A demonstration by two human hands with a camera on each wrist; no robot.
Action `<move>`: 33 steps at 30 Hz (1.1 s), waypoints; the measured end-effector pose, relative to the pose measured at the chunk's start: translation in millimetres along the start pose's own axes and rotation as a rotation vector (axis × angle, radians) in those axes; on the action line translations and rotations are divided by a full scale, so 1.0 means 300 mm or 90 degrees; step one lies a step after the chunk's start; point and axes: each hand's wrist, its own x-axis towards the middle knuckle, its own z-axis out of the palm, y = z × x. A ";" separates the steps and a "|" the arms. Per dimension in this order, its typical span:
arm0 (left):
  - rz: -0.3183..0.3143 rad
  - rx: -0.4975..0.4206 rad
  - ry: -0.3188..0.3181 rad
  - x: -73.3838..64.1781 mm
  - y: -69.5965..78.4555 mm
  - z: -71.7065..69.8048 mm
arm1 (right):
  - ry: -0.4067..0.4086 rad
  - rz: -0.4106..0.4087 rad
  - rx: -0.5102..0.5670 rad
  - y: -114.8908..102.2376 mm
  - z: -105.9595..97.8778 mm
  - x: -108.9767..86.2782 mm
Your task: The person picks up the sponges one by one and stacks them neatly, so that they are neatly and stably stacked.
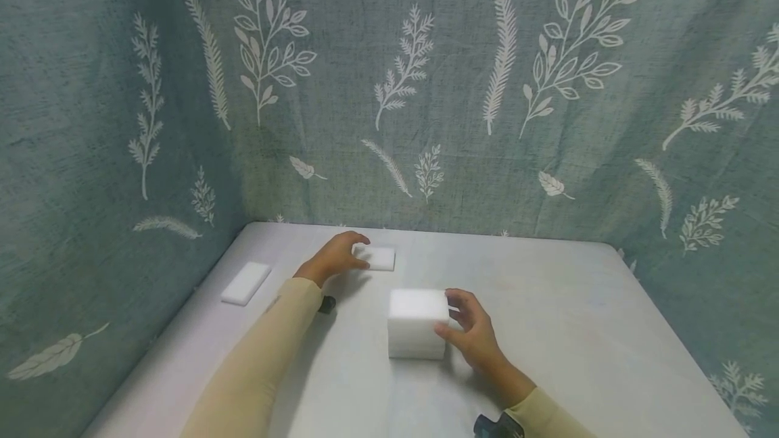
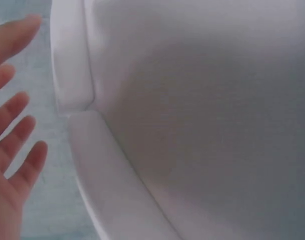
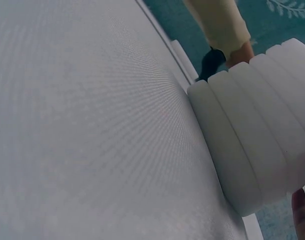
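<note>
A stack of white slabs (image 1: 416,323) with rounded edges stands at the table's middle; several layers show in the right wrist view. My right hand (image 1: 477,333) holds the stack at its right side, thumb over the front face and fingers round the back corner. Farther back, a single white slab (image 1: 381,259) lies flat. Around its left end my left hand (image 1: 337,257) reaches with thumb and fingers spread apart. The left wrist view shows those fingers (image 2: 30,162) loosely extended, with nothing gripped. Part of the right fingers is hidden behind the stack.
Another white slab (image 1: 246,283) lies flat near the left edge of the white table (image 1: 535,289). A teal leaf-patterned cloth (image 1: 450,107) hangs behind the table and along both sides. Dark wrist devices (image 1: 499,426) sit at both sleeves.
</note>
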 end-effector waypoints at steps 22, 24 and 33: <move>-0.060 0.013 -0.031 0.026 -0.030 0.048 | 0.008 -0.021 -0.039 -0.098 0.011 -0.004; -0.054 0.015 -0.026 0.022 -0.034 0.051 | 0.008 -0.024 -0.037 -0.097 0.012 -0.005; 0.017 0.020 -0.007 -0.008 -0.026 0.035 | -0.018 0.006 -0.035 -0.106 0.013 -0.007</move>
